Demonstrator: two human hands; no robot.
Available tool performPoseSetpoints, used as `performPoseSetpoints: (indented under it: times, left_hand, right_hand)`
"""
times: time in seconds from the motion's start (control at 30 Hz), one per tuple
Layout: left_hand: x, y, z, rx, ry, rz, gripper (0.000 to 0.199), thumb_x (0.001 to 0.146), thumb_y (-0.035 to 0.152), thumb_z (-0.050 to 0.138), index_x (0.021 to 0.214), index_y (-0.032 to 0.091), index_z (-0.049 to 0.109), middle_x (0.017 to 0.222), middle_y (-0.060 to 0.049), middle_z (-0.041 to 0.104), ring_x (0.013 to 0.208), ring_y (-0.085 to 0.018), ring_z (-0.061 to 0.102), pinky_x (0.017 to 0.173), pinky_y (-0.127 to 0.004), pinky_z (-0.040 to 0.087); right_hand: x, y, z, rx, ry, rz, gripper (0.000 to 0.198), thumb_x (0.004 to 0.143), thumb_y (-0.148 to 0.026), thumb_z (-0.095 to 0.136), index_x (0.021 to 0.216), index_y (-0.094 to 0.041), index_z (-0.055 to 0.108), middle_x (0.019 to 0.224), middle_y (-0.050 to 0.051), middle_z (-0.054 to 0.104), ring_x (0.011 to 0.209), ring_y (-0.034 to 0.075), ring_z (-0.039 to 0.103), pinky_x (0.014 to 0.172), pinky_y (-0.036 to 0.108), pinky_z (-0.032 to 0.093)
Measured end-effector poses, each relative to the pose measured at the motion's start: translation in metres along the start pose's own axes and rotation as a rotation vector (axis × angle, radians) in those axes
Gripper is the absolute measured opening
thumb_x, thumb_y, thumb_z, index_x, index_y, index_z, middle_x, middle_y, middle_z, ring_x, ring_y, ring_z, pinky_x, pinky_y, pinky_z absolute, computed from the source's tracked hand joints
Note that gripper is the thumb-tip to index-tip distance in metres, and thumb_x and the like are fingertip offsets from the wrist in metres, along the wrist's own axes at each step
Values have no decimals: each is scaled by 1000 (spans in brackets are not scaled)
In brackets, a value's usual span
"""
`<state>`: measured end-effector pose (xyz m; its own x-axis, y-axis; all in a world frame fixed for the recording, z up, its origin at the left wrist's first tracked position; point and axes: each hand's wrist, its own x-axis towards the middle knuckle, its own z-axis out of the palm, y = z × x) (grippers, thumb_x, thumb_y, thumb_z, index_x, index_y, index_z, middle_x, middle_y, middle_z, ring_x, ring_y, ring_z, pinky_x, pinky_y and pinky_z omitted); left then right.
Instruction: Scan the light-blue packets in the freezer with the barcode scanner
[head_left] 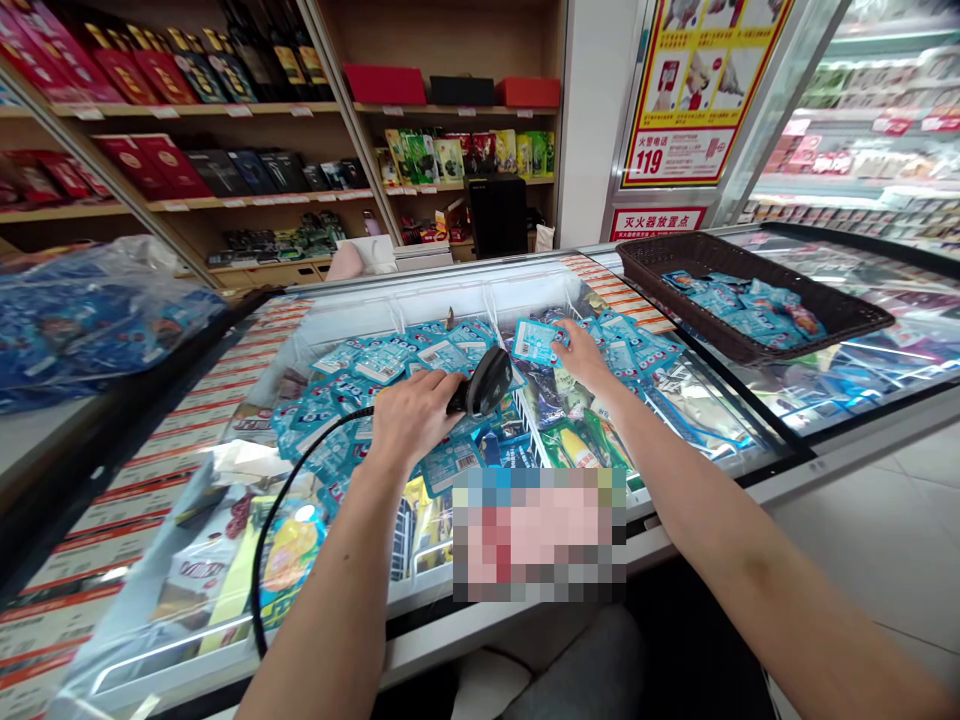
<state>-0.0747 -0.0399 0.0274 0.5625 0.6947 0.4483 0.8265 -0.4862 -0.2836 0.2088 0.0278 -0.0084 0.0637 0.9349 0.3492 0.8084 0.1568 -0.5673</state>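
Observation:
My left hand [414, 412] is wrapped around the handle of a black barcode scanner [489, 382], whose head points to the right. A black cable runs from it down the left side. In my right hand [581, 352], a small blue packet [535, 341] is pinched by its right edge, its printed label side showing, just beyond the scanner head. Many similar blue packets [382, 360] lie spread over the glass top of a chest freezer [255, 640] around both hands. Through the glass, colourful frozen goods show in white wire baskets.
A dark wicker basket [862, 312] with more blue packets stands at the right on the freezer. Far left is a clear plastic bag [97, 320] full of blue packets. Shelves [450, 108] with boxes and bottles rise behind. A blurred patch covers part of the front edge.

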Motion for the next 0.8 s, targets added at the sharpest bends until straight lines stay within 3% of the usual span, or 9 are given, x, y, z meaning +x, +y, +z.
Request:
performPoseSetpoints:
  times: [0.2, 0.37, 0.5, 0.6, 0.8]
  left_hand:
    - [-1, -1, 0, -3, 12, 4, 30, 86, 37, 45, 109, 23, 58, 93, -5, 67, 93, -23, 61, 61, -31, 39]
    - [-1, -1, 0, -3, 7, 7, 30, 86, 37, 44, 108, 23, 59, 92, -6, 67, 92, -23, 61, 62, -31, 39]
    - [0, -1, 1, -9, 15, 5, 31, 87, 38, 43, 109, 23, 59, 91, -6, 67, 92, -23, 60, 61, -31, 39]
    - [-1, -1, 1, -21, 13, 3, 30, 86, 37, 44, 109, 24, 59, 92, -6, 67, 92, -24, 60, 61, -31, 39]
    - [-1, -2, 2, -33, 10, 0, 31, 85, 36, 46, 110, 24, 59, 93, -6, 67, 93, -24, 60, 61, -31, 39]
  right_hand:
    - [-6, 0, -11, -163, 116, 100, 41, 84, -19, 45, 125, -17, 50, 108, 13, 62, 99, 28, 56, 88, 40, 42]
    - [-15, -6, -17, -316, 224, 130, 40, 81, -25, 54, 119, -13, 56, 123, 20, 51, 117, 35, 39, 94, 46, 34]
    - [-21, -14, -11, -358, 173, -23, 39, 85, -32, 53, 122, -21, 57, 133, 14, 46, 121, 35, 35, 94, 50, 31]
    - [-23, -17, -6, -399, 62, -109, 31, 86, -33, 53, 114, -24, 62, 128, 11, 53, 116, 33, 40, 94, 51, 30]
    - [-23, -15, -5, -412, 53, -59, 26, 85, -31, 54, 107, -24, 64, 118, 11, 58, 110, 32, 46, 91, 50, 33]
